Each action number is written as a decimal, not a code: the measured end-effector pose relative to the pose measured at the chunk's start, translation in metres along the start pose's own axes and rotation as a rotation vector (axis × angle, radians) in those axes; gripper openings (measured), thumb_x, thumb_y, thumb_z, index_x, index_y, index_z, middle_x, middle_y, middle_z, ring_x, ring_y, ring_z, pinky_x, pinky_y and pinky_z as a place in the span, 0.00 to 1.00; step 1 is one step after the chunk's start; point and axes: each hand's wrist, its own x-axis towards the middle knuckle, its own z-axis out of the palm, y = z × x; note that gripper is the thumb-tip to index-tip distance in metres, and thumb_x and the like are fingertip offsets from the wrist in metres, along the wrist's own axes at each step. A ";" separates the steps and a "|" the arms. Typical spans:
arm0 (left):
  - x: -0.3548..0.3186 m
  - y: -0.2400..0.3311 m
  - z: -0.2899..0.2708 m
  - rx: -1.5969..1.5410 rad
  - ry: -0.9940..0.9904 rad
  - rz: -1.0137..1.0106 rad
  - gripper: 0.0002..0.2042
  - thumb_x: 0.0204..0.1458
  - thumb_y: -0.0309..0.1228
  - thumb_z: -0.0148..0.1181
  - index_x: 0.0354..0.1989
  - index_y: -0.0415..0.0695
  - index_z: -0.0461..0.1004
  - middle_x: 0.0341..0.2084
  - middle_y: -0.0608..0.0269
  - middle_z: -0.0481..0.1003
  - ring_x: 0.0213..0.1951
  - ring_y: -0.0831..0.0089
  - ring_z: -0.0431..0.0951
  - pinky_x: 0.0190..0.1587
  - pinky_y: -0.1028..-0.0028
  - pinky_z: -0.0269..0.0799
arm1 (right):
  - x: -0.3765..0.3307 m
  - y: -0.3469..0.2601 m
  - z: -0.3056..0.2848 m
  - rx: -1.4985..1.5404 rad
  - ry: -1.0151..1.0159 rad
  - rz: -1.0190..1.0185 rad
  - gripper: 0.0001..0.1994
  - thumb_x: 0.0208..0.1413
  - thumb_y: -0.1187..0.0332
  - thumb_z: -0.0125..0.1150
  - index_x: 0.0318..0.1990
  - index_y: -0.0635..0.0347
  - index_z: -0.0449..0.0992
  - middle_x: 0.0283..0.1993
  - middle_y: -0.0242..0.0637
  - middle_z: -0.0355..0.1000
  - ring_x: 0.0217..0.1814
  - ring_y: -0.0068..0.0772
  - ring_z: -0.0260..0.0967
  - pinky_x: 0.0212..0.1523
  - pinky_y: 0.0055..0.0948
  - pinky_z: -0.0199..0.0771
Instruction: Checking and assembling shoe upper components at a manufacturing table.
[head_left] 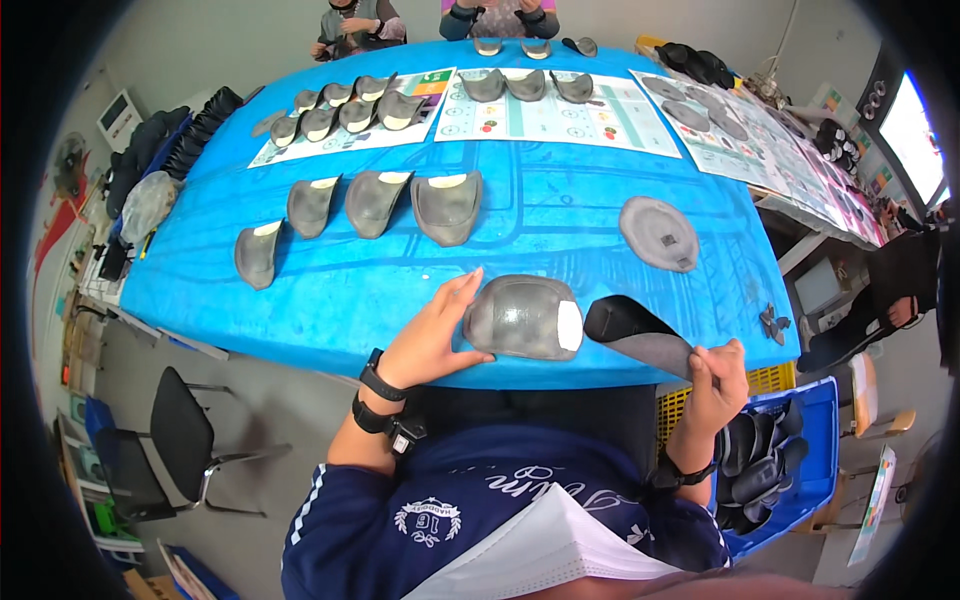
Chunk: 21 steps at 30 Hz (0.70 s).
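My left hand (437,335) rests flat on the blue table, its thumb and fingers against the left side of a grey domed pad (522,317) with a white patch at its right end. My right hand (718,380) is closed on the end of a black curved strap piece (634,333), which reaches up and left toward the pad. The strap's far end lies just right of the white patch.
A row of several grey pads (372,204) lies across the blue table (560,215), with one upturned pad (658,233) to the right. More pads sit on printed sheets (545,105) farther back. A blue crate (800,440) of black pieces stands at my right. Two people sit at the far edge.
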 end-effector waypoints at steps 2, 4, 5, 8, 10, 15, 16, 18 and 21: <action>0.002 -0.001 0.000 -0.045 0.007 -0.039 0.47 0.33 0.34 0.70 0.62 0.42 0.45 0.53 0.48 0.58 0.52 0.53 0.64 0.53 0.66 0.61 | -0.001 0.001 0.000 -0.003 0.001 -0.014 0.06 0.35 0.81 0.63 0.25 0.63 0.74 0.19 0.32 0.66 0.22 0.27 0.60 0.34 0.29 0.54; 0.003 -0.008 0.001 -0.023 0.008 -0.012 0.48 0.32 0.36 0.71 0.62 0.43 0.46 0.57 0.48 0.54 0.55 0.52 0.60 0.56 0.65 0.58 | 0.000 0.000 0.000 -0.004 -0.002 -0.022 0.06 0.35 0.80 0.64 0.25 0.63 0.74 0.20 0.32 0.66 0.22 0.27 0.60 0.34 0.29 0.54; 0.001 -0.009 0.000 -0.020 0.009 -0.014 0.48 0.32 0.36 0.71 0.62 0.43 0.46 0.57 0.48 0.54 0.55 0.52 0.60 0.56 0.65 0.58 | 0.002 -0.001 0.000 0.005 0.008 -0.021 0.06 0.36 0.80 0.63 0.25 0.63 0.74 0.20 0.32 0.66 0.22 0.27 0.61 0.34 0.29 0.54; -0.005 -0.009 -0.006 0.139 0.033 0.049 0.48 0.31 0.39 0.71 0.62 0.44 0.48 0.58 0.48 0.51 0.58 0.51 0.54 0.58 0.61 0.53 | 0.002 0.000 -0.002 0.011 0.025 -0.011 0.06 0.36 0.80 0.63 0.25 0.63 0.74 0.20 0.32 0.67 0.22 0.27 0.61 0.35 0.30 0.54; -0.008 -0.002 -0.016 0.204 0.030 0.013 0.48 0.31 0.41 0.71 0.62 0.46 0.49 0.60 0.48 0.48 0.60 0.49 0.51 0.60 0.58 0.49 | 0.002 0.003 -0.004 0.012 0.029 -0.002 0.06 0.36 0.80 0.63 0.25 0.63 0.74 0.20 0.32 0.66 0.22 0.27 0.61 0.36 0.30 0.54; -0.003 -0.004 -0.060 0.238 0.107 -0.037 0.48 0.31 0.41 0.71 0.62 0.46 0.49 0.60 0.49 0.49 0.60 0.50 0.51 0.60 0.59 0.48 | 0.008 0.013 -0.009 -0.042 0.040 -0.009 0.06 0.37 0.81 0.62 0.25 0.63 0.74 0.20 0.33 0.66 0.22 0.28 0.60 0.37 0.31 0.55; 0.004 -0.007 -0.072 0.247 0.150 -0.012 0.48 0.32 0.40 0.71 0.63 0.46 0.47 0.60 0.50 0.50 0.61 0.53 0.50 0.60 0.60 0.48 | 0.009 0.016 -0.009 -0.047 0.028 -0.004 0.06 0.38 0.81 0.61 0.26 0.63 0.74 0.19 0.33 0.66 0.22 0.28 0.60 0.37 0.31 0.55; 0.021 -0.012 -0.096 0.251 0.181 0.008 0.49 0.32 0.39 0.71 0.64 0.46 0.45 0.60 0.50 0.50 0.62 0.56 0.50 0.60 0.62 0.48 | 0.013 0.022 -0.004 -0.058 0.027 0.022 0.06 0.38 0.81 0.61 0.26 0.63 0.73 0.19 0.33 0.66 0.22 0.28 0.60 0.36 0.31 0.55; 0.058 -0.031 -0.127 0.164 0.251 -0.194 0.48 0.34 0.36 0.70 0.64 0.44 0.44 0.59 0.51 0.53 0.60 0.60 0.54 0.58 0.63 0.53 | 0.024 0.030 0.005 -0.056 0.024 0.032 0.06 0.38 0.81 0.61 0.27 0.63 0.73 0.19 0.33 0.66 0.21 0.28 0.59 0.34 0.31 0.54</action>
